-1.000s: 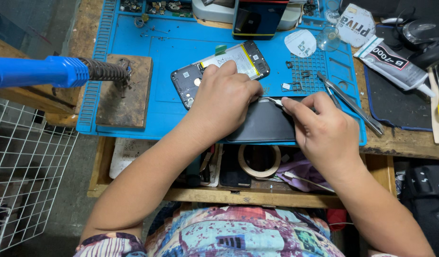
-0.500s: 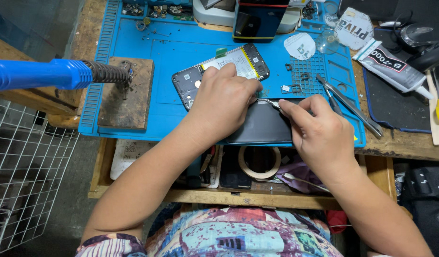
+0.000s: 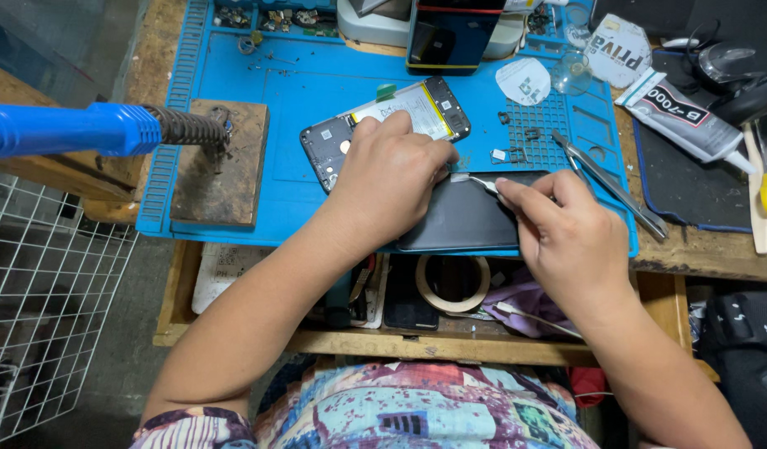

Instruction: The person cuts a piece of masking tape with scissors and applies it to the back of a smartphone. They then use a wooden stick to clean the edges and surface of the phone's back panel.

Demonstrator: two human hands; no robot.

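An opened phone [image 3: 342, 141] with its pale battery [image 3: 413, 106] showing lies on the blue work mat [image 3: 300, 83]. My left hand [image 3: 392, 179] rests over the phone's lower side, fingers curled down on it. In front of it lies a dark flat back cover [image 3: 462, 218]. My right hand [image 3: 562, 237] pinches fine metal tweezers [image 3: 481, 182], whose tip points left toward my left hand at the cover's top edge.
A blue-handled soldering iron [image 3: 93, 129] rests on a wooden block [image 3: 221, 170] at left. Spare tweezers [image 3: 608, 183], a glue tube [image 3: 678, 112], a tape roll [image 3: 452, 287] in the open drawer, a wire basket [image 3: 43, 308] and a dark box [image 3: 446, 37] surround the mat.
Both hands stay almost in place on the phone and cover. The right hand with the tweezers has shifted only slightly; the view has drifted a little.
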